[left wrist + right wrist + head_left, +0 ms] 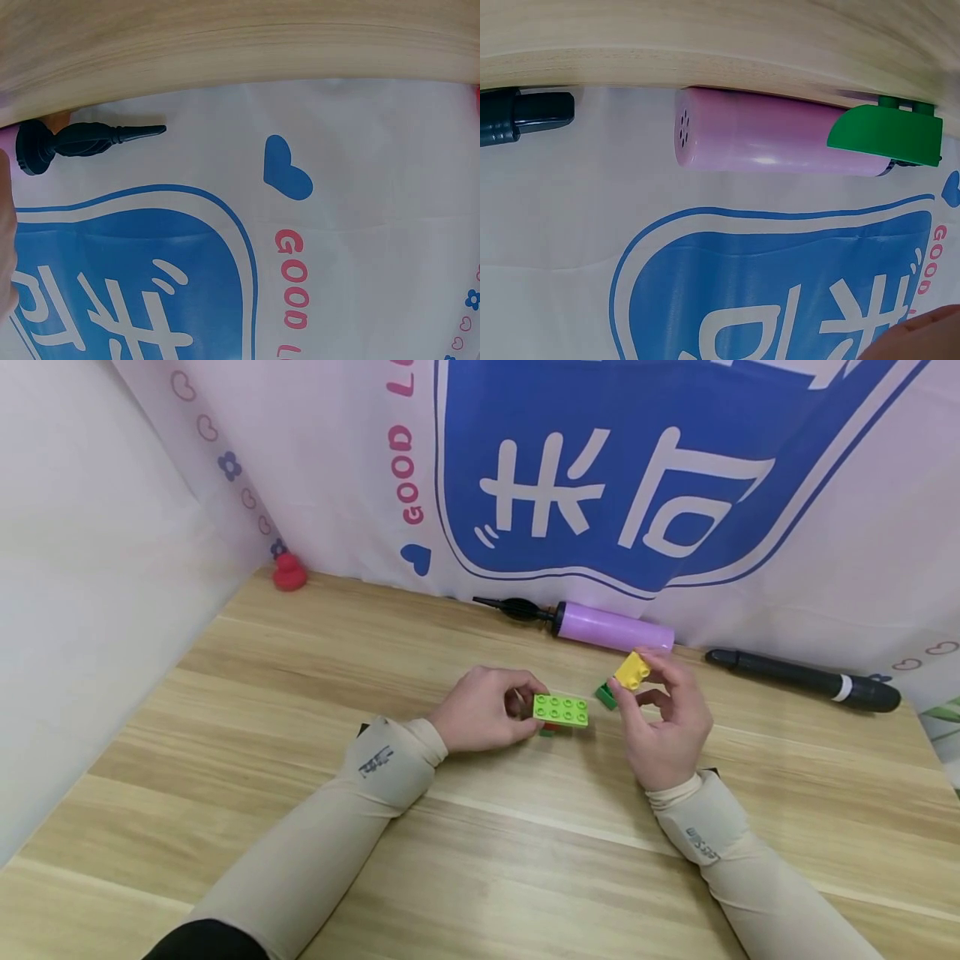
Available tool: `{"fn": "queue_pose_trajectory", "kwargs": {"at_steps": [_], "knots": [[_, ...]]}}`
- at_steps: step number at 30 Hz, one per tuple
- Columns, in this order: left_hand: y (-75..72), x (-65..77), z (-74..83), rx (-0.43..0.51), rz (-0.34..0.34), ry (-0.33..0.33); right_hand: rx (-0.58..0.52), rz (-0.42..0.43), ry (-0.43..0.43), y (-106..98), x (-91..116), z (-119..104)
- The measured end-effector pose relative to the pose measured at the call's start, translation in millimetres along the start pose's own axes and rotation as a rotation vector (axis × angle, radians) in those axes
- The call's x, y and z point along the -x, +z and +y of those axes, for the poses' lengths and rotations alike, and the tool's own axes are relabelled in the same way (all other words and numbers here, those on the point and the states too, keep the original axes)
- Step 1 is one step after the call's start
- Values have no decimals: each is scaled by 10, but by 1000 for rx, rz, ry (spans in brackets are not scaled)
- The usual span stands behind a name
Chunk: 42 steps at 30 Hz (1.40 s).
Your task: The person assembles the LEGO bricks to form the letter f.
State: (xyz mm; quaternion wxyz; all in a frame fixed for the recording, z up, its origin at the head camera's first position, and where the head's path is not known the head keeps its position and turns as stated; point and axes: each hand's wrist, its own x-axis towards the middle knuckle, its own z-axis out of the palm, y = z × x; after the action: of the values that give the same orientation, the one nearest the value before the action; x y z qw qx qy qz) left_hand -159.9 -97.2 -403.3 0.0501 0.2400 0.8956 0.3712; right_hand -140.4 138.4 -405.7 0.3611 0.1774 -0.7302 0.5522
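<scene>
lime-green brick point(561, 711) pinched in left hand point(483, 710) over the desk point(487, 877), red piece point(551, 727) beneath it, yellow brick point(632, 671) pinched between thumb and fingers of right hand point(670, 722), dark green brick point(606, 696) just beside, whether joined unclear, purple pump point(617, 627) lying behind near banner point(337, 468)

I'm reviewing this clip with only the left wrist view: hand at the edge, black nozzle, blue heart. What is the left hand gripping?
Observer: The head view shows the left hand gripping a lime-green eight-stud toy brick by one end.
Reviewer: And the right hand?
Observer: It pinches a yellow toy brick.
Reviewer: What is on the far end of the pump with the black nozzle?
Observer: In the right wrist view, the purple pump barrel has small dark holes in that end.
</scene>
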Motion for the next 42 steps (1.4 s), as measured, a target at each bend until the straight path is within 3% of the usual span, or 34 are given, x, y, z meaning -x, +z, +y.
{"fn": "queue_pose_trajectory", "kwargs": {"at_steps": [10, 20, 42], "knots": [[-3, 3, 4, -11, 8, 16, -1, -38, -13, 0, 12, 36], [-3, 2, 5, -17, 4, 13, -5, -130, -49, -24, 13, 57], [-2, -1, 11, -34, -1, 12, 24, -156, -41, -3, 13, 34]]}}
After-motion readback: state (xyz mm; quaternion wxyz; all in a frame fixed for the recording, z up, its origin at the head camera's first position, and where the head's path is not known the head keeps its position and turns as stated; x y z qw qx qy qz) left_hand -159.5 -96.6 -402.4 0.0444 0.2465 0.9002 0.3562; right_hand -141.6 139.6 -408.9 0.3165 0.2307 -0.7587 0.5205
